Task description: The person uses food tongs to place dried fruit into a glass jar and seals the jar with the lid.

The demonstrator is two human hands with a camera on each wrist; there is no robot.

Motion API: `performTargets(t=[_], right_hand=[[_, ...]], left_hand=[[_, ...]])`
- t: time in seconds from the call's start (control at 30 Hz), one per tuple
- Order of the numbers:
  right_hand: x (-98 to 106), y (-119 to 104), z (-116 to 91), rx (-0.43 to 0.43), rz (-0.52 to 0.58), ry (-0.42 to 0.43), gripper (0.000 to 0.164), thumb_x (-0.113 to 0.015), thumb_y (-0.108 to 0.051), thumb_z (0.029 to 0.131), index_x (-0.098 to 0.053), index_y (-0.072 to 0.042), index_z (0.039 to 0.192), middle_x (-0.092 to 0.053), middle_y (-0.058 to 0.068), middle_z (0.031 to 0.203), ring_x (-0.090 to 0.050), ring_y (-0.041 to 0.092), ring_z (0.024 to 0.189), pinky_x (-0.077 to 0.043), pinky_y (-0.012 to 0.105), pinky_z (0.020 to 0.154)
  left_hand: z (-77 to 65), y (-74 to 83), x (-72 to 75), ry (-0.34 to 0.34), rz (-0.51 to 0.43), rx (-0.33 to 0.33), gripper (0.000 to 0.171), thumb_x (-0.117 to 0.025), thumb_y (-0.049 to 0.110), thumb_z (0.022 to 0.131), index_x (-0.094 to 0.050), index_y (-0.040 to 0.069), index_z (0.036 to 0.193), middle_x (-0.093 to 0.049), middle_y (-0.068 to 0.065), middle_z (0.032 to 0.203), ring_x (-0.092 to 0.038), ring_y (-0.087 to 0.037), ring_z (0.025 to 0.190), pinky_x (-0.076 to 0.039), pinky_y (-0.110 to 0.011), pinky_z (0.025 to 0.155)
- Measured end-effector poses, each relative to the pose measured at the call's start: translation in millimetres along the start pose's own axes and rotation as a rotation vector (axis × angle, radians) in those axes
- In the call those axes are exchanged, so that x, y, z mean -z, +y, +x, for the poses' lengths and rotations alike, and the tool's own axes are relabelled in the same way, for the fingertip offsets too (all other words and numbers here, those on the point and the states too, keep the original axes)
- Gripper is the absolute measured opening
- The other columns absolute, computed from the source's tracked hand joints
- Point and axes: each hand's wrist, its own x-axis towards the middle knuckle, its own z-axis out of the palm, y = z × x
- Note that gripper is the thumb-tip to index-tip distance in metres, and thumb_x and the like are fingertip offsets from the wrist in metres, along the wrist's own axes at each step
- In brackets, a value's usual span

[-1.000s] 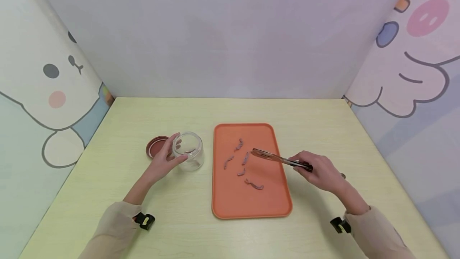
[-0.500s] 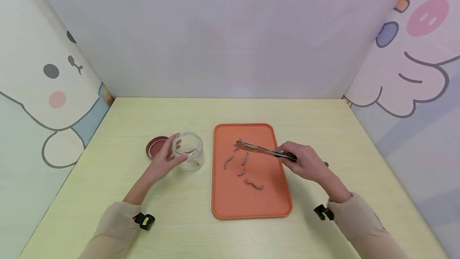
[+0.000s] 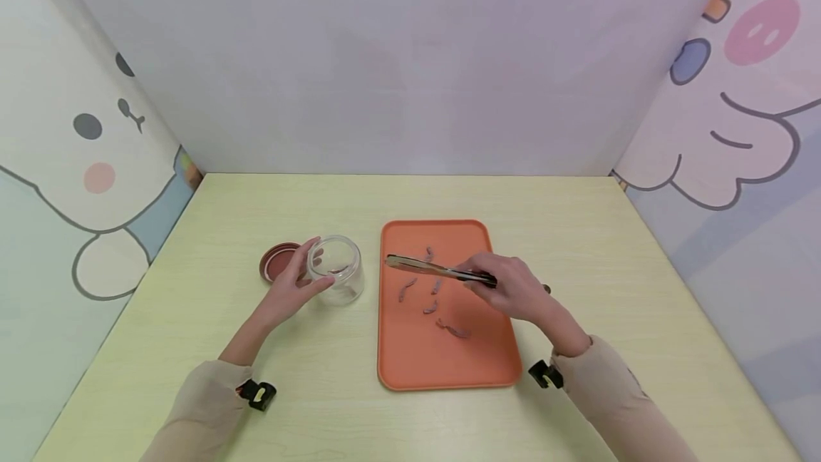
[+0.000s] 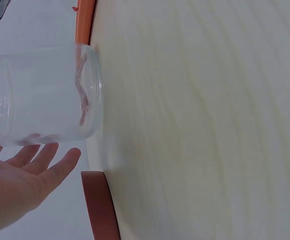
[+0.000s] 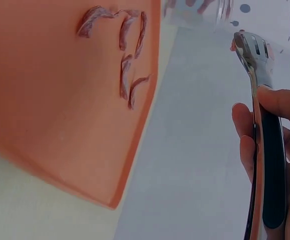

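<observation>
My left hand holds the side of a clear glass jar, thumb in front and fingers behind. One thin reddish strip shows at the jar's bottom in the left wrist view. In my right hand are metal tongs with black grips, raised over the orange tray. A small reddish bit shows at the tongs' tips in the right wrist view. Several twisted, meat-like strips lie on the tray.
A dark red round lid lies on the table left of the jar, partly hidden by my left hand. The tray has a low raised rim. Walls with cartoon prints enclose the pale wooden table at the back and both sides.
My right hand has moved left with the tongs, whose tips pass from mid-tray to above its left edge, toward the jar. My left hand and the jar stay in place.
</observation>
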Motion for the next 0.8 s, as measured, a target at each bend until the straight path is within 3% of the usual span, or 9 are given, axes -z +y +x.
performTargets(t=[0.4,0.8], right_hand=[[-10,-7,35,0.072,0.013,0.019,0.021,-0.067,-0.003,0.076,-0.060,-0.011,0.095,-0.059,-0.005,0.084,-0.037,0.004,0.052,-0.030,0.020,0.042],[-26,-18,64,0.016,0.001,-0.054,0.016,-0.061,-0.006,0.082,-0.060,-0.013,0.096,-0.059,-0.005,0.086,-0.039,0.001,0.052,-0.031,0.021,0.041]], left_hand=[[-0.6,-0.2,0.1,0.006,0.009,0.002,0.071,-0.062,0.026,0.083,-0.019,0.019,0.139,-0.032,-0.019,0.134,-0.027,-0.036,0.123,-0.034,-0.046,0.092],[-0.6,-0.6,0.8,-0.008,-0.004,-0.010,0.071,-0.062,0.024,0.084,-0.018,0.018,0.140,-0.030,-0.022,0.134,-0.027,-0.035,0.124,-0.034,-0.047,0.092]])
